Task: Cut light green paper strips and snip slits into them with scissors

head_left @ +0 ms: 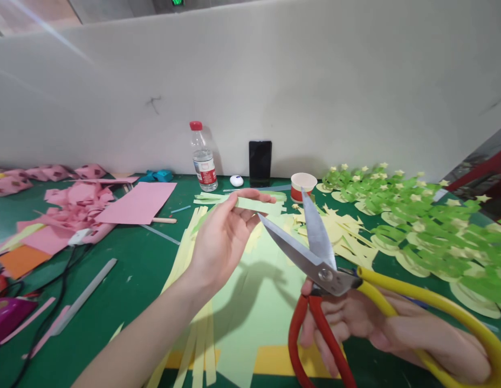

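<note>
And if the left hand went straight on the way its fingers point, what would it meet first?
Going rightward across the picture, the left hand would probably meet the upper blade of the open scissors; depth is unclear, so it might pass behind that, toward the cup.

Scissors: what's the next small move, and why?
Probably ease the scissors toward the green strip, keeping off the fingers: the left hand holds the strip, and the blades stand open with one tip pointed that way.
</note>
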Demonstrator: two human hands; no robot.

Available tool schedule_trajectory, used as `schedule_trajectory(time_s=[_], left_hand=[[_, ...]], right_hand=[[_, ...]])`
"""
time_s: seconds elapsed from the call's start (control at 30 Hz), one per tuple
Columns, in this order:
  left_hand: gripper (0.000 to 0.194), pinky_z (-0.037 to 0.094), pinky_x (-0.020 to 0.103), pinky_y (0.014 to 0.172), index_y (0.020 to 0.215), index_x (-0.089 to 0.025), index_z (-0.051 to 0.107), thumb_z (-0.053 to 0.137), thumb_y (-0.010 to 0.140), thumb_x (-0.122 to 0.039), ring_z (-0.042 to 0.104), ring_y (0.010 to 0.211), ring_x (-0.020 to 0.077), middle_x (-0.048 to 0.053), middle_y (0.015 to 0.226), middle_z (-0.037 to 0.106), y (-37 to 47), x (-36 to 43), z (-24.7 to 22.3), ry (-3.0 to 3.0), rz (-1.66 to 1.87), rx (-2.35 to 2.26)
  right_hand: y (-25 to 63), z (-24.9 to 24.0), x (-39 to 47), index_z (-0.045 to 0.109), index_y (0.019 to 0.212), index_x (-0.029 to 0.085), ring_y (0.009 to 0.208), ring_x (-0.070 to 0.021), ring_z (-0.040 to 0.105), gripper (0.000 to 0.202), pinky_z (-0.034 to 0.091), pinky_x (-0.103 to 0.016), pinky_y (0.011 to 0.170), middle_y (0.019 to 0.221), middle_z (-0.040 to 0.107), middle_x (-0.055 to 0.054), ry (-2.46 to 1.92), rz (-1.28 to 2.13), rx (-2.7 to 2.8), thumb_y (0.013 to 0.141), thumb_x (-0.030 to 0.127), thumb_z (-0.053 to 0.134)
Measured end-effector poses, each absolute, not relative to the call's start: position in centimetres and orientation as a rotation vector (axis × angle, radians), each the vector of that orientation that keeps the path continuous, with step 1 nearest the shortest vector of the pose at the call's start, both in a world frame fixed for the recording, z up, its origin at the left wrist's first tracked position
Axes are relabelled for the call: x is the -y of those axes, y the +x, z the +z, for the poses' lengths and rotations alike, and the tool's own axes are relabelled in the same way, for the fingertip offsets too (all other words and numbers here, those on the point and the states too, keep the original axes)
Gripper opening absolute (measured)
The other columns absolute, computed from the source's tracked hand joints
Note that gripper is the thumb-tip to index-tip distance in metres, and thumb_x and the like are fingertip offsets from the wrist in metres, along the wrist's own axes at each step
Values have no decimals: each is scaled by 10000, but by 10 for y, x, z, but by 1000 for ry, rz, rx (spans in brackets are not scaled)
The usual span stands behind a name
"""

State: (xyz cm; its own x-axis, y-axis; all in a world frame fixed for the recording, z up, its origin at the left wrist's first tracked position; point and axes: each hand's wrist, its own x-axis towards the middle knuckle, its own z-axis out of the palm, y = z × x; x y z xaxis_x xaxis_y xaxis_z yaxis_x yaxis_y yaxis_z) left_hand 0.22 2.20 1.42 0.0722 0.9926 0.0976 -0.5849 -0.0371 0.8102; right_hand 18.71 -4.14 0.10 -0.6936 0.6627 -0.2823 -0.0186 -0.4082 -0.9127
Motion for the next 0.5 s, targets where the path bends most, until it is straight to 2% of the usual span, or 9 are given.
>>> schedule_trajectory(time_s=[0.1,0.3,0.4,0.5], left_hand=[[438,483,287,782,667,-164,647,287,917,-153,637,801,161,30,694,630,2,-21,14,844,1416,-657],[417,481,252,733,694,-148,651,300,918,-148,623,774,151,36,707,645,0,-17,10,957,1303,-605],[381,473,243,719,708,-144,650,331,915,-154,618,785,151,31,701,642,-1,-15,10,983,1277,-594],[256,468,232,701,725,-147,642,439,880,-157,609,737,130,8,692,638,-1,-13,10,1001,1258,-589]], right_hand=[[183,2,42,567,975,225,902,-247,650,514,462,-396,825,977,675,-101,-942,2156,1325,493,288,399],[179,6,47,522,1002,230,886,-222,650,592,459,-386,787,942,652,-79,-1139,2056,1353,461,354,316],[184,4,48,529,994,221,876,-226,655,525,443,-410,828,992,652,-65,-1036,2113,1339,502,325,378],[191,4,43,531,961,188,864,-230,655,422,451,-417,850,989,655,-77,-882,2187,1271,552,271,471]])
